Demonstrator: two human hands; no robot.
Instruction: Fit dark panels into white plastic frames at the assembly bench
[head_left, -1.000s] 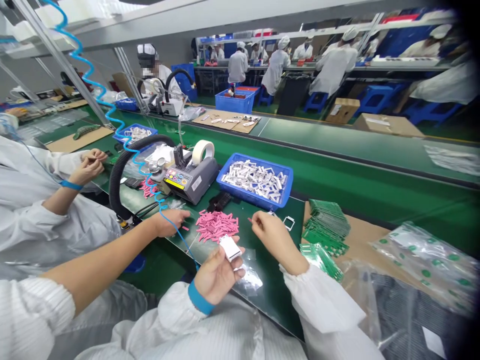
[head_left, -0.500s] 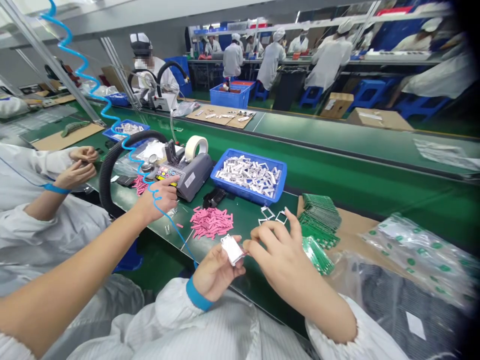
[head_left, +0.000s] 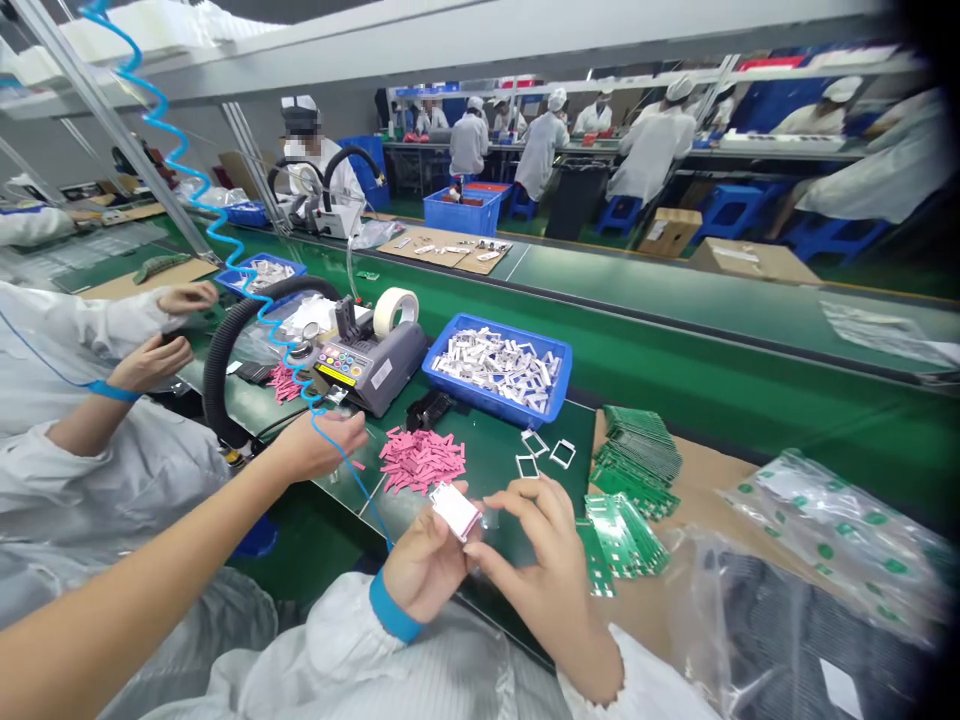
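My left hand (head_left: 427,560), with a blue wrist strap, holds a small white rectangular frame part (head_left: 454,510) with a pink edge on its lower right side. Close against that part, my right hand (head_left: 536,545) has its index finger and thumb at the right edge. A small piece of clear tape (head_left: 490,518) appears at the index fingertip, though its exact grip is blurred. Just beyond the hands lie a heap of pink strips (head_left: 424,458) and a few loose white frames (head_left: 562,454). Green circuit boards (head_left: 626,535) are fanned out to the right.
A blue bin (head_left: 559,395) full of white frames stands behind the pink heap. Left of it is a grey tape dispenser (head_left: 386,365). A co-worker's bare arm (head_left: 247,500) reaches in from the left; a coiled blue cord (head_left: 217,225) hangs down. Plastic bags (head_left: 832,530) lie at right.
The co-worker's hand has drawn back from the dispenser toward me. My right hand has shifted down and left, uncovering loose frames and boards. The white part has tilted slightly.
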